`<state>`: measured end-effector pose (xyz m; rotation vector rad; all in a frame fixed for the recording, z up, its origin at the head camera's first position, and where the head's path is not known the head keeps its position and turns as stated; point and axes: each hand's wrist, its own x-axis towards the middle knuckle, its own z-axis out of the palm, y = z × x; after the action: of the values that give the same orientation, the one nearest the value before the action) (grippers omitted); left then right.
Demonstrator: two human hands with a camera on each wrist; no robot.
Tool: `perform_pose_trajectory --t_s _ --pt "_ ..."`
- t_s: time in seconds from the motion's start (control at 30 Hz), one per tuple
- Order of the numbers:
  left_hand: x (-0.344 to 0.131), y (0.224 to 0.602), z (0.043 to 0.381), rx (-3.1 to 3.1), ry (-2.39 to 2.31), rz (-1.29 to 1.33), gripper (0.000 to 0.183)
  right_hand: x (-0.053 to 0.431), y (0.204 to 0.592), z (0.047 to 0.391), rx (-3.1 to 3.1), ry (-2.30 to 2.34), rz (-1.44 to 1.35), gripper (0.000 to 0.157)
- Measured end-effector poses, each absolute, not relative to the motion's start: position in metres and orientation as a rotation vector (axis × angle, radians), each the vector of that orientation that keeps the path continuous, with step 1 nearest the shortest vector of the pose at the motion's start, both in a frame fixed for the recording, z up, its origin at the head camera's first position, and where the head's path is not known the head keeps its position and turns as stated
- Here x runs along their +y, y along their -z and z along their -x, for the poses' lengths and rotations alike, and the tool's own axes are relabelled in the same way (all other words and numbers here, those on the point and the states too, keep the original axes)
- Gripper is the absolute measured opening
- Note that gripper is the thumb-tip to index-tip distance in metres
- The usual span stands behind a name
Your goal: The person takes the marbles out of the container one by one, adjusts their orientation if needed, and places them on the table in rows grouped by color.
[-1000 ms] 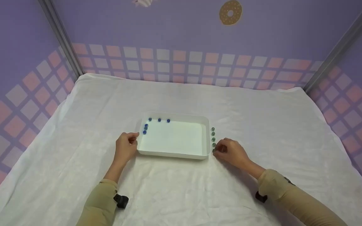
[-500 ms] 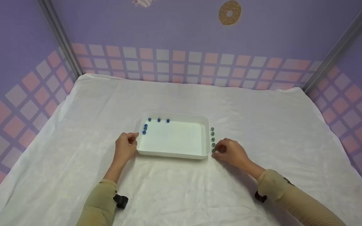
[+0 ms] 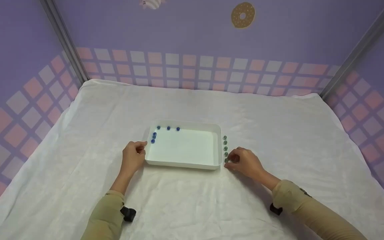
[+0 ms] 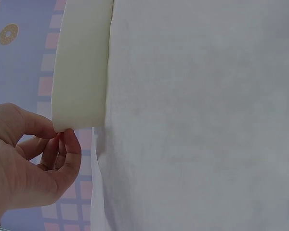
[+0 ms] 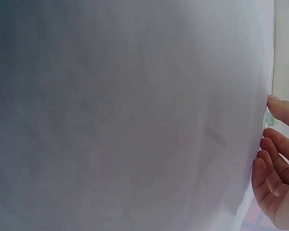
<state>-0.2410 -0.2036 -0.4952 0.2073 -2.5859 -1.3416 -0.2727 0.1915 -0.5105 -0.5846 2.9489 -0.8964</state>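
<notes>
A shallow white tray point(image 3: 185, 146) lies on the white cloth with several blue marbles point(image 3: 168, 128) along its back and left walls. My left hand point(image 3: 134, 155) is at the tray's left side, thumb and index fingertips together at the rim in the left wrist view. Just outside the tray's right wall stands a row of several green marbles point(image 3: 225, 148). My right hand point(image 3: 246, 162) is at the near end of that row. Its thumb and index finger are parted around the nearest green marble point(image 5: 271, 119), and the fingers are loosely bent.
White cloth point(image 3: 178, 200) with creases covers the table. Purple walls with pink and white squares point(image 3: 190, 60) enclose the back and sides. Black wrist cameras point(image 3: 128, 214) are worn at both sleeves.
The right thumb and index finger have parted slightly, and the nearest green marble shows more plainly between them. The left hand and the tray stay where they were.
</notes>
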Motion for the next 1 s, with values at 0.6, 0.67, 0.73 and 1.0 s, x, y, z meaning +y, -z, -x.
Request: perform_pose_trajectory --t_s 0.6,0.67,0.73,1.0 --pt "-0.204 0.495 0.241 -2.579 1.351 -0.224 0.034 0.191 0.511 0.273 2.955 0.924 0.611 0.022" --pt "-0.203 0.495 0.241 -2.576 1.358 -0.225 0.034 0.191 0.511 0.273 2.960 0.931 0.615 0.023" --pt "-0.203 0.494 0.241 -2.572 1.360 -0.223 0.034 0.191 0.511 0.272 2.965 0.934 0.620 0.025" --pt "-0.204 0.494 0.238 -2.554 1.313 -0.167 0.033 0.191 0.501 0.272 2.979 0.979 0.654 0.024"
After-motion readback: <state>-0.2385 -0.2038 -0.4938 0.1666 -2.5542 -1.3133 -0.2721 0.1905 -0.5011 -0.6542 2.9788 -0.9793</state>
